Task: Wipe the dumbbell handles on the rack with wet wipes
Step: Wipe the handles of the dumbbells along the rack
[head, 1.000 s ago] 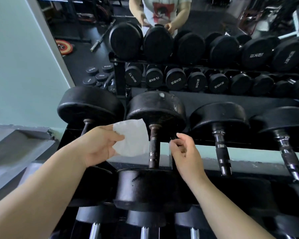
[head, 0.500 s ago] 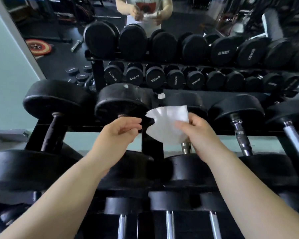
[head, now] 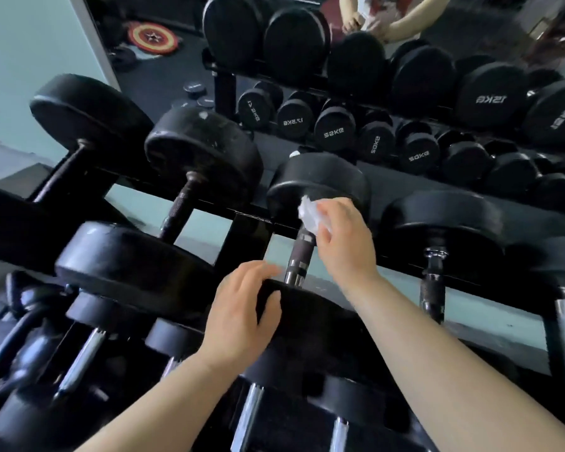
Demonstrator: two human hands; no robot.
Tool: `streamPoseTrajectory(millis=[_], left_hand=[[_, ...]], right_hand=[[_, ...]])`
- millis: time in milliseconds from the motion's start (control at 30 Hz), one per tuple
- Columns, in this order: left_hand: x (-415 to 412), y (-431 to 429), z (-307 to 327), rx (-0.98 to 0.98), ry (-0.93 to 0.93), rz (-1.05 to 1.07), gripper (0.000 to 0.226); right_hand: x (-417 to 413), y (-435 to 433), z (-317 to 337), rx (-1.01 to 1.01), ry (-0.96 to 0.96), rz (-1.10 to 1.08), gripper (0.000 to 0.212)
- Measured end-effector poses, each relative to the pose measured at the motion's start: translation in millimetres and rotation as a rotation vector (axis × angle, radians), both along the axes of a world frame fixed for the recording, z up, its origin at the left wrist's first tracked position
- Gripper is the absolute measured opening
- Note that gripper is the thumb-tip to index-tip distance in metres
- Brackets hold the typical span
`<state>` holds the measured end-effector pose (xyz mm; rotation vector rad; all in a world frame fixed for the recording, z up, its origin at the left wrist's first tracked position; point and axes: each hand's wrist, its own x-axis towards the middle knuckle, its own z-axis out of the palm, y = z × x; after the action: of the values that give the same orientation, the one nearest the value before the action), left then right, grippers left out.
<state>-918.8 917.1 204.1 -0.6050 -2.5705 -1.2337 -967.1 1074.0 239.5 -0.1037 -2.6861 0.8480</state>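
Observation:
Black dumbbells lie in a row on the top tier of the rack. My right hand grips a crumpled white wet wipe against the far end of the third dumbbell's handle, just under its far head. The lower half of that handle shows bare, dark knurl above chrome rings. My left hand rests on the near head of the same dumbbell, fingers laid over its top edge.
To the left lie a dumbbell with a rusty handle and another; to the right, a chrome-handled one. A lower tier holds smaller dumbbells. A mirror behind reflects the rack and a person.
The wipe passed from my left hand to my right, and it went from hanging loose in front of the rack to being pressed on the third handle. My left hand dropped onto the near head.

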Motion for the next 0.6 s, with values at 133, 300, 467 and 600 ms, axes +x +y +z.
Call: streamPoseTrajectory(millis=[133, 300, 467, 600], left_hand=[[-4, 2, -5, 0.031, 0.073, 0.01, 0.02], [-7, 0, -9, 0.058, 0.138, 0.002, 0.02], [-10, -1, -13, 0.064, 0.167, -0.019, 0.02], [-10, -1, -14, 0.071, 0.186, -0.017, 0.02]], right_hand=[[-13, -3, -25, 0.183, -0.288, 0.272, 0.026], [-7, -6, -26, 0.161, -0.416, 0.468, 0.024], [-19, -1, -26, 0.108, -0.319, 0.299, 0.021], [-27, -5, -23, 0.044, -0.332, 0.174, 0.025]])
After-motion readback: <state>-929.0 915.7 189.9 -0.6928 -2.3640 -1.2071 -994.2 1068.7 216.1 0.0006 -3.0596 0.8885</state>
